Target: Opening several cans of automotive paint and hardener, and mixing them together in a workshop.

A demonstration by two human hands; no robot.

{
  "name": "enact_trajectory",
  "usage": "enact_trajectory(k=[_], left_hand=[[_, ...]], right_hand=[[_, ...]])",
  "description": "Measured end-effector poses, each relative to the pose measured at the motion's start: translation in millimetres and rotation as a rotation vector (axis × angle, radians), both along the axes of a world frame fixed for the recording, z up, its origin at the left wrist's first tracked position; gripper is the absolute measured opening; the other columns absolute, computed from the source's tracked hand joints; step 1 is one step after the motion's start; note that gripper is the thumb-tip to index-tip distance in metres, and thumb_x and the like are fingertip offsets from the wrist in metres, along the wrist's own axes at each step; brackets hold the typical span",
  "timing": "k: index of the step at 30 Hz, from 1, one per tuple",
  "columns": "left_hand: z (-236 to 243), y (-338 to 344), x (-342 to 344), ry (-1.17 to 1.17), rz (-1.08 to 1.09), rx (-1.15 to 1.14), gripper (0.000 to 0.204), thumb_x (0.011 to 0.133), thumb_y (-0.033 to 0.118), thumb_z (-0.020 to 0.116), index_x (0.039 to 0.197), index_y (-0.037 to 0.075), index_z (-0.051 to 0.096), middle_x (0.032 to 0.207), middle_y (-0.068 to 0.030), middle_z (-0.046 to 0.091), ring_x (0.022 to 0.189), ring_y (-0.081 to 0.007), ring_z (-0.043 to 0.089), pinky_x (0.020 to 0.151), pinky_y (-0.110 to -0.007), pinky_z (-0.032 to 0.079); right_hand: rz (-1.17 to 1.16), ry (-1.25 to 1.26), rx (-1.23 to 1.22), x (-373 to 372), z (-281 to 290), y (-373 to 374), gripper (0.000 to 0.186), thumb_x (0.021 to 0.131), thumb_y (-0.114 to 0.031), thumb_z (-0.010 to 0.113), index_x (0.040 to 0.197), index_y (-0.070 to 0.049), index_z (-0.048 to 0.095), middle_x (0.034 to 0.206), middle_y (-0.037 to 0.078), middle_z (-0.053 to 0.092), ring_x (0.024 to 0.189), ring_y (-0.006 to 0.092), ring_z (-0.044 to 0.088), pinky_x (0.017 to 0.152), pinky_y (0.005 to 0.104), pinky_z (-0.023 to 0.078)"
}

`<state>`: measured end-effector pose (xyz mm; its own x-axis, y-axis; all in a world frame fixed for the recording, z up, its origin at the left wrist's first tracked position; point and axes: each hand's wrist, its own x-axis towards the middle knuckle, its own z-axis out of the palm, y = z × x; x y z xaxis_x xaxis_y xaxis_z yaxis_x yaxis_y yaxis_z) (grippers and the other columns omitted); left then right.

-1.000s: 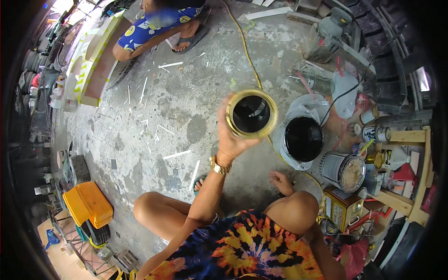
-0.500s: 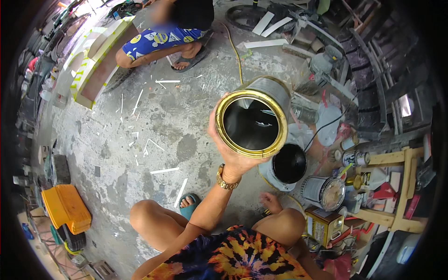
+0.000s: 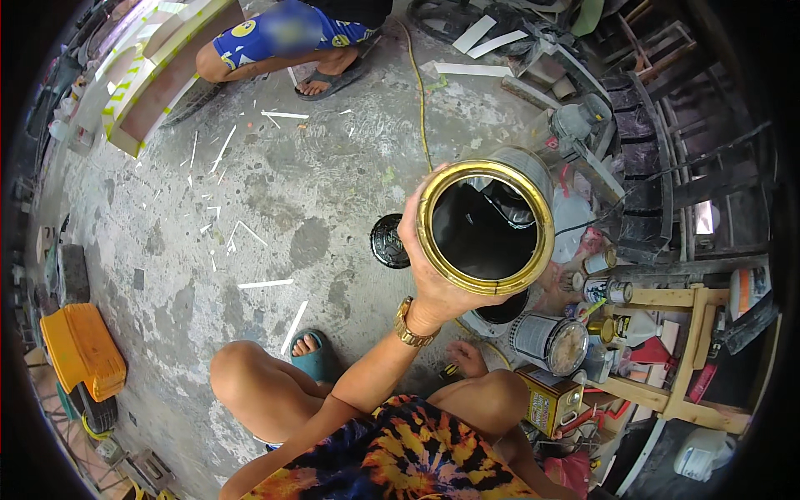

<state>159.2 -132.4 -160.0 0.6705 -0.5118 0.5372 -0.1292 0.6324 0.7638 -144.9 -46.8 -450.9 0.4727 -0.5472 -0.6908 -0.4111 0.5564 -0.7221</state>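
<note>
My left hand [image 3: 429, 279], with a gold watch on its wrist, is closed around the side of a metal paint can [image 3: 425, 221] with a gold rim. The can is raised off the floor, its open mouth turned toward me, and glossy black liquid shows inside. Partly hidden behind it, a container of black liquid [image 3: 502, 312] stands on the floor. A round black-coated disc like a can lid [image 3: 387, 242] lies just left of the can. Of my right arm only a part shows at the lower edge; the hand is out of view.
Another person [image 3: 321, 62] squats at the far side, near a taped panel [image 3: 137, 129]. White strips [image 3: 267, 284] litter the concrete floor. To the right are a paint-smeared bucket [image 3: 533, 333], a yellow tin [image 3: 550, 400] and a wooden frame [image 3: 696, 350]. An orange case [image 3: 83, 350] sits left.
The held can has moved right and appears larger, now covering more of the black container behind it. The round black disc has come into view. The surroundings have shifted left.
</note>
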Motion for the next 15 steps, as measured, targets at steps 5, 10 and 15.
enact_trajectory(k=[5, 10, 15], left_hand=[[-46.3, 2.6, 37.5, -0.204, -0.008, 0.279, 0.112, 0.047, 0.029, 0.090, 0.133, -0.002, 0.026, 0.133, -0.0214, 0.040, 0.124, -0.0303, 0.042, 0.104, -0.039, 0.034], [-114.3, 20.9, 60.7, -0.444, 0.006, 0.704, 0.099, 0.054, 0.028, 0.087, 0.132, -0.001, 0.032, 0.122, -0.0177, 0.050, 0.114, -0.0290, 0.051, 0.098, -0.038, 0.040], [-121.7, 27.5, 51.9, -0.495, -0.045, 0.673, 0.102, 0.053, 0.028, 0.087, 0.132, -0.002, 0.031, 0.126, -0.0195, 0.048, 0.117, -0.0306, 0.049, 0.099, -0.040, 0.039]], right_hand=[[0.006, -0.042, 0.001, 6.8, -10.1, 2.0, 0.028, 0.090, -0.010, 0.055, 0.116, 0.000, 0.053, 0.102, 0.006, 0.061, 0.088, 0.0141, 0.059, 0.078, 0.0267, 0.048], [-0.061, -0.050, -0.037, 10.1, -23.3, 6.7, 0.025, 0.088, -0.007, 0.055, 0.112, -0.001, 0.056, 0.095, 0.004, 0.062, 0.085, 0.0112, 0.058, 0.073, 0.0252, 0.048], [0.033, -0.008, -0.047, 14.0, -28.7, 3.7, 0.024, 0.085, -0.007, 0.056, 0.109, -0.003, 0.057, 0.094, 0.003, 0.061, 0.083, 0.0119, 0.058, 0.073, 0.0255, 0.048]])
